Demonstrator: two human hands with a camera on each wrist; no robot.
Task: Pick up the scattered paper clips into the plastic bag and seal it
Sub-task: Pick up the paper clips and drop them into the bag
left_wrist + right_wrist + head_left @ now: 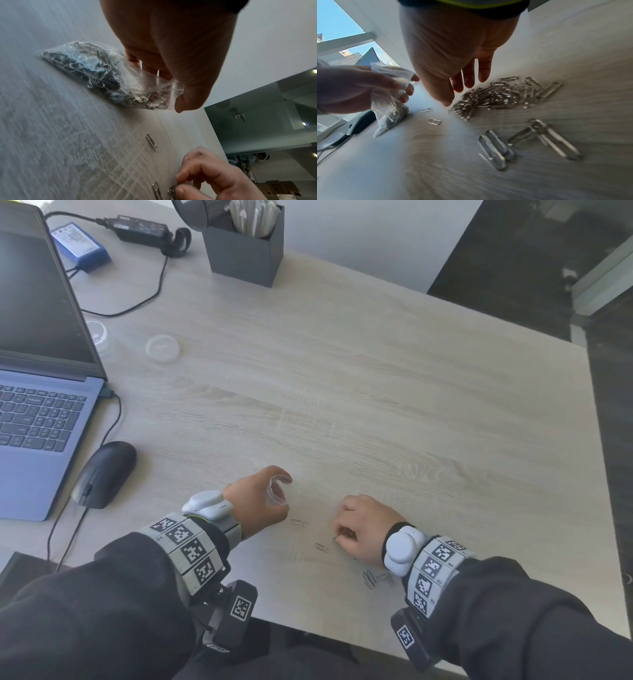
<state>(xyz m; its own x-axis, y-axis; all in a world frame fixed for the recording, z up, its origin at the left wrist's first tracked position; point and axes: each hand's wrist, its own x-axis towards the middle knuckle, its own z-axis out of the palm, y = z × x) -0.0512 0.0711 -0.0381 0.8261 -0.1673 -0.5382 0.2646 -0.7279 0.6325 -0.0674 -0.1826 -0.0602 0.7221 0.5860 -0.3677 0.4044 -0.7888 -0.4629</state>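
My left hand [279, 498] grips the open mouth of a clear plastic bag [96, 70], thumb on one side and fingers on the other. The bag's lower part lies on the wooden table [376, 412], filled with silver paper clips. A little to the right, my right hand [339, 537] pinches a paper clip [172, 189] between thumb and forefinger, low over the table. The right wrist view shows a pile of clips [496, 97] under its fingers; the head view hides that pile. Loose clips [298, 522] lie between the hands, and others [373, 578] lie by the right wrist.
An open laptop [41, 412] and a black mouse [104, 474] lie left of my left arm. A clear lid [162, 348], a black holder [245, 251] and power adapters [80, 248] stand at the back. The table's right edge [603, 474] drops to dark floor.
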